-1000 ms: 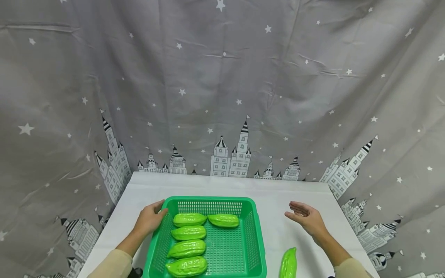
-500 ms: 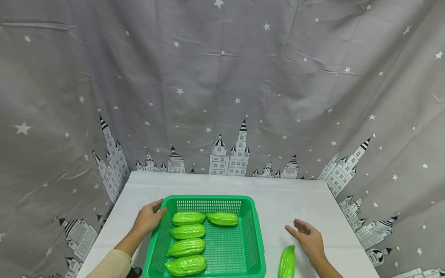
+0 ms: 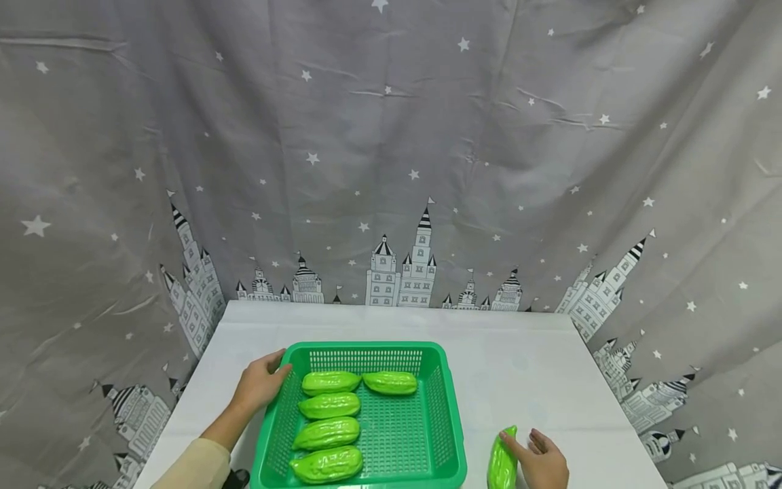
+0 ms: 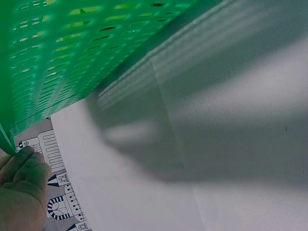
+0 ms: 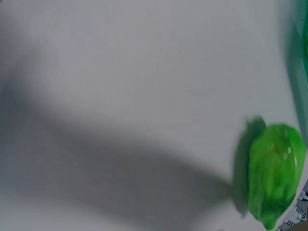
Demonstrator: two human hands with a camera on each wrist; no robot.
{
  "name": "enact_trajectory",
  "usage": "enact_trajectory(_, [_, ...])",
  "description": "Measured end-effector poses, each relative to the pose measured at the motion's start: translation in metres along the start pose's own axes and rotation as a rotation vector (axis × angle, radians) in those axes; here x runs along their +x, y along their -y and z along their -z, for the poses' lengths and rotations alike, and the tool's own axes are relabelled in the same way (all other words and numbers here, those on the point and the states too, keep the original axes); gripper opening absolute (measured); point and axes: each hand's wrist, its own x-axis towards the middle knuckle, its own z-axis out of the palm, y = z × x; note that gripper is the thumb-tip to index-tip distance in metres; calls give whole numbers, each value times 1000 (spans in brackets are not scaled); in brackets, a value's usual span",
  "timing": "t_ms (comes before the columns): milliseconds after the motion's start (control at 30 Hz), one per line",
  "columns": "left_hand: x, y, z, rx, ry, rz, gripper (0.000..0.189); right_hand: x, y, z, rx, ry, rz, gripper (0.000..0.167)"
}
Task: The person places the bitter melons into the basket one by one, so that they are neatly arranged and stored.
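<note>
My left hand (image 3: 258,384) grips the left rim of a green plastic basket (image 3: 455,435), thumb over the edge; in the left wrist view its curled fingers (image 4: 29,166) meet the rim beside the slotted wall. Several shiny, ridged green bitter melons (image 3: 330,405) lie inside, most in a column on the left, one at the top middle. Another bitter melon (image 3: 502,464) lies on the table, right of the basket. Over it reaches my right hand (image 3: 544,465), thumb across the melon and the other fingers loosely bent to its right. The right wrist view shows this melon (image 5: 275,171) without fingers around it.
A white-covered table (image 3: 489,353) carries everything. Behind it hangs a grey curtain (image 3: 391,136) printed with stars and castles. The basket's right wall stands a short way left of the loose melon.
My right hand has come down and toward me, from above the table to the loose bitter melon. The left hand keeps its place on the basket rim.
</note>
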Motion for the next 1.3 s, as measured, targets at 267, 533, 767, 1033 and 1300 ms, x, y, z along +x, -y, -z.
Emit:
enact_trajectory(267, [0,0,2,-3,0,3,56,-10,-13,-8,-11,81,-104,128])
enact_trajectory(533, [0,-1,2,1,4,11,57,-12,-19,-15,-50,131,-167,127])
enact_trajectory(767, [1,-2,1,-4,3,18,57,-5,-37,-25,-66,160,-204,128])
enact_trajectory(1033, [0,-2,0,-17,4,16,56,-13,-21,-11,-52,115,-102,105])
enact_trajectory(1300, [-1,0,-2,-15,4,21,56,-8,-18,-6,-56,124,-31,99])
